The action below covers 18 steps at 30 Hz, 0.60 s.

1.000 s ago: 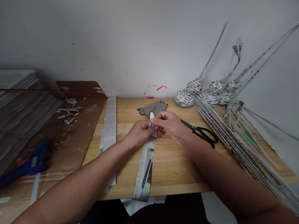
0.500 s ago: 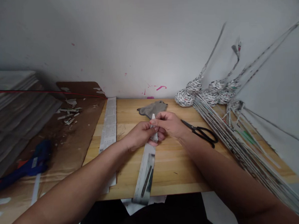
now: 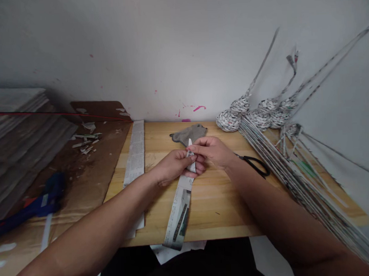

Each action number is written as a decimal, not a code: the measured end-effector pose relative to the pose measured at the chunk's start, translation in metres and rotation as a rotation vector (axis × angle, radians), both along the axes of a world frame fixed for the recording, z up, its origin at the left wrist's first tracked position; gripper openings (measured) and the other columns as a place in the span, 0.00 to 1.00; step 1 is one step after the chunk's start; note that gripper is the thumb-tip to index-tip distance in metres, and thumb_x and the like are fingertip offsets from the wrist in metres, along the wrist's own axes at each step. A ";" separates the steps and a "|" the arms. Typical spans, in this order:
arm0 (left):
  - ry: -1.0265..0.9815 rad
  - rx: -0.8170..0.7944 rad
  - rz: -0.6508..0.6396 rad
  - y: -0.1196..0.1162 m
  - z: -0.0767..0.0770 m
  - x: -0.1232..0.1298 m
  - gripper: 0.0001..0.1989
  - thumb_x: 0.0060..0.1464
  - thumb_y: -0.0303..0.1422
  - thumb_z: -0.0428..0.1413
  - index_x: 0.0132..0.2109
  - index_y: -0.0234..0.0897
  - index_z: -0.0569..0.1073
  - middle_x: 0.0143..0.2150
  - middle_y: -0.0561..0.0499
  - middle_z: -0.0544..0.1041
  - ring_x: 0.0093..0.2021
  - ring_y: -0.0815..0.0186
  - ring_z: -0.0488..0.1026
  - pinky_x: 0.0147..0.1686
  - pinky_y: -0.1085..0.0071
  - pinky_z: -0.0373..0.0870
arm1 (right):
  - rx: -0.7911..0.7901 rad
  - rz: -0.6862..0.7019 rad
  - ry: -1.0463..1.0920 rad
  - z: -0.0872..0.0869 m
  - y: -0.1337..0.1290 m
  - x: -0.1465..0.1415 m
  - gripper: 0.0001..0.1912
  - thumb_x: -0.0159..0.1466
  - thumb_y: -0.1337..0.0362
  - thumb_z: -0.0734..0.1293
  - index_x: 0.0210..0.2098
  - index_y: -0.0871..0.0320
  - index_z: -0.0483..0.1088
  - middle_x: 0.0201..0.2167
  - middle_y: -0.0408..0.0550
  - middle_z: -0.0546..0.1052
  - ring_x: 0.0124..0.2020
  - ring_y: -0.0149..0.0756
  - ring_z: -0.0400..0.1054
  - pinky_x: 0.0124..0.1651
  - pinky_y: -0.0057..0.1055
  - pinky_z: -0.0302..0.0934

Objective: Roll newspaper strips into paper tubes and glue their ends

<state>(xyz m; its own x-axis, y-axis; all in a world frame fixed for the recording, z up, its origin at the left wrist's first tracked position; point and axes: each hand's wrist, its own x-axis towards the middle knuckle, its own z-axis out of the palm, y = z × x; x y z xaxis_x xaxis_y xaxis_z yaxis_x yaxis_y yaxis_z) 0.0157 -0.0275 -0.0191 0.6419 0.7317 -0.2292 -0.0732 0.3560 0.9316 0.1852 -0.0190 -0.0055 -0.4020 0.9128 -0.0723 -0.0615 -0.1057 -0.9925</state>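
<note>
A long newspaper strip (image 3: 180,214) hangs down from my fingers and over the table's front edge. Its upper end narrows to a folded or rolled point above my hands. My left hand (image 3: 175,165) pinches the strip below that point, thumb on top. Close against it, my right hand (image 3: 211,149) grips the same end between thumb and fingers. Behind them lies a crumpled grey cloth (image 3: 189,133). Black-handled scissors (image 3: 258,167) rest beside my right forearm, their blades mostly hidden by it. More cut newspaper strips (image 3: 135,153) lie stacked left of my left hand.
Woven paper gourd shapes (image 3: 228,120) with long stems stand at the back right, near a bundle of thin paper rods (image 3: 275,166). On the left, cardboard (image 3: 90,176) carries a blue glue gun (image 3: 47,198), paper scraps (image 3: 86,143) and a newspaper stack (image 3: 20,134).
My right hand and forearm have shifted slightly right, covering more of the scissors. Both hands keep hold of the strip, whose pointed end has tilted a little.
</note>
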 end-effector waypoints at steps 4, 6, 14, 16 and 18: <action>0.064 0.036 0.022 -0.002 0.001 0.003 0.15 0.51 0.41 0.62 0.39 0.32 0.79 0.34 0.45 0.80 0.37 0.65 0.77 0.40 0.66 0.73 | -0.041 -0.053 -0.011 0.000 0.000 -0.002 0.17 0.54 0.53 0.74 0.28 0.61 0.70 0.17 0.40 0.72 0.13 0.25 0.63 0.14 0.21 0.56; 0.080 0.049 0.023 -0.003 0.002 0.004 0.14 0.51 0.40 0.62 0.39 0.32 0.79 0.34 0.45 0.80 0.37 0.65 0.77 0.40 0.66 0.73 | -0.049 -0.079 -0.006 0.000 -0.001 -0.004 0.18 0.52 0.54 0.75 0.27 0.61 0.69 0.17 0.40 0.73 0.13 0.24 0.63 0.15 0.20 0.56; 0.067 0.047 -0.041 -0.005 0.003 0.002 0.16 0.54 0.40 0.59 0.42 0.31 0.78 0.37 0.43 0.80 0.39 0.63 0.76 0.39 0.66 0.74 | -0.092 -0.085 0.043 -0.005 -0.003 -0.009 0.21 0.51 0.53 0.76 0.27 0.57 0.61 0.12 0.33 0.66 0.09 0.24 0.58 0.11 0.20 0.48; 0.043 0.041 -0.037 -0.005 0.001 0.002 0.16 0.55 0.41 0.59 0.42 0.32 0.78 0.36 0.43 0.80 0.37 0.64 0.76 0.38 0.65 0.74 | -0.092 -0.072 0.055 -0.006 -0.003 -0.009 0.21 0.52 0.53 0.75 0.27 0.56 0.60 0.11 0.31 0.64 0.08 0.26 0.58 0.10 0.20 0.49; 0.029 0.055 -0.024 -0.005 -0.001 0.003 0.16 0.55 0.42 0.58 0.42 0.32 0.78 0.35 0.44 0.80 0.37 0.64 0.76 0.39 0.65 0.74 | -0.077 -0.100 0.064 -0.007 -0.001 -0.008 0.22 0.51 0.53 0.76 0.27 0.56 0.60 0.12 0.32 0.65 0.09 0.24 0.59 0.11 0.20 0.50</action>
<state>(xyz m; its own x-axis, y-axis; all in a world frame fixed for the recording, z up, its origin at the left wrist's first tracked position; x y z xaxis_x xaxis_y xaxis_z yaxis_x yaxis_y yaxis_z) 0.0189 -0.0325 -0.0201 0.6528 0.7285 -0.2076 -0.0386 0.3056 0.9514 0.1769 -0.0204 -0.0127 -0.3156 0.9411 -0.1213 -0.1384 -0.1721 -0.9753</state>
